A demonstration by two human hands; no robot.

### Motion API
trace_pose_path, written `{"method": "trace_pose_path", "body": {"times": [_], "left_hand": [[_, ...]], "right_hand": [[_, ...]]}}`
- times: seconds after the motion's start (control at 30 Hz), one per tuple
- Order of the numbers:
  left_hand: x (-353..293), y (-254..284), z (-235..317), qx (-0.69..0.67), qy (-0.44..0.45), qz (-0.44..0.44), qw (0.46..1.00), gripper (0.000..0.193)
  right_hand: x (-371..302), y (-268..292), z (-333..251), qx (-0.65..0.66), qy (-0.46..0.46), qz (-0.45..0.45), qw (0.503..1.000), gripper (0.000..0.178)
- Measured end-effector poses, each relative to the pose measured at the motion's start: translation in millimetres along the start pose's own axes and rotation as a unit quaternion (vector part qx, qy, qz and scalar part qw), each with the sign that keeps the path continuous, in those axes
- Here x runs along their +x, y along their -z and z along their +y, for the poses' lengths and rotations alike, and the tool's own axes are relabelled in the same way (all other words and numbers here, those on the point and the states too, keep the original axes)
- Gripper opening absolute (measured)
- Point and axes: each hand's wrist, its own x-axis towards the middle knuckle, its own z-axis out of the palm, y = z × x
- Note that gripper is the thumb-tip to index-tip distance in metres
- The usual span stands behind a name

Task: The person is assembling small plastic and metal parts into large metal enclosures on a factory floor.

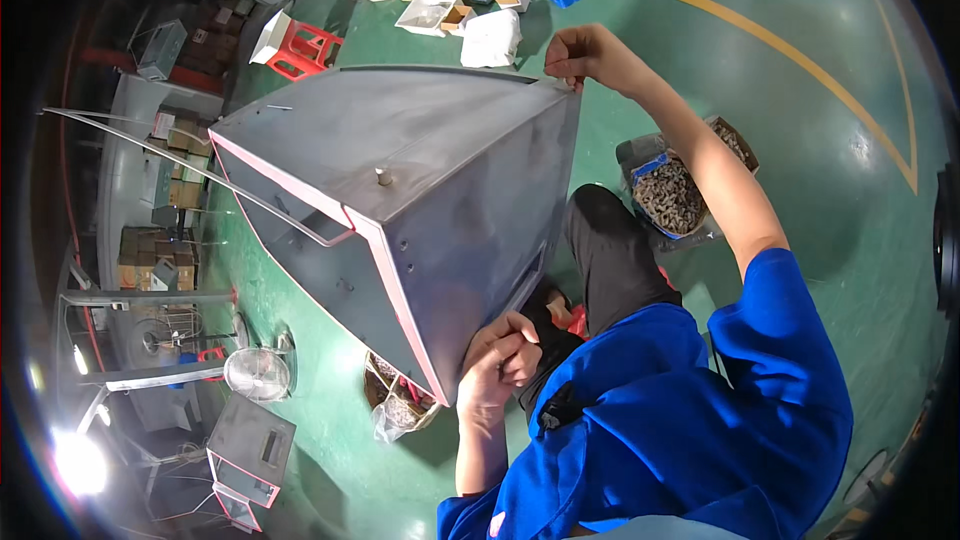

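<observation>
A large grey metal cabinet (480, 200) with pink edging along its open side lies tilted in front of me. At its near lower edge is my left hand (500, 355), fingers curled in and thumb pressed against them; anything inside them is hidden. My right hand (590, 55) reaches out to the far corner of the cabinet, its fingertips pinched together. What sits between those fingertips is too small to make out. From the pink-edged frame a thin metal rod (200, 172) sticks out to the left. A short metal stud (383, 176) stands on the upper panel.
Beside my right knee are bags and boxes of small metal parts (668, 192). A red stool (305, 48) and several open boxes (430, 15) stand beyond the cabinet. A fan (258, 373), a smaller grey cabinet (248, 450) and a basket with plastic bags (395, 402) are on the left.
</observation>
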Motion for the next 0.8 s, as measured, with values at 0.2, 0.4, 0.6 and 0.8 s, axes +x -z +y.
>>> {"method": "trace_pose_path", "body": {"times": [0.2,0.4,0.6,0.8], "left_hand": [[-4.7,7.7,0.6,-0.020,-0.012,-0.010,1.000,0.016],[-10.3,18.2,4.6,-0.094,-0.019,0.024,0.995,0.012],[-19.0,43.6,-1.8,-0.171,-0.087,0.053,0.980,0.012],[-27.3,57.7,1.2,-0.269,-0.128,0.067,0.952,0.015]], "right_hand": [[23.5,-18.6,6.9,-0.089,-0.021,0.038,0.995,0.010],[46.6,-32.9,22.2,0.004,-0.010,-0.057,0.998,0.008],[63.4,-72.9,42.6,-0.051,0.023,-0.051,0.997,0.005],[70.9,-94.0,56.1,0.044,0.010,-0.136,0.990,0.006]]}}
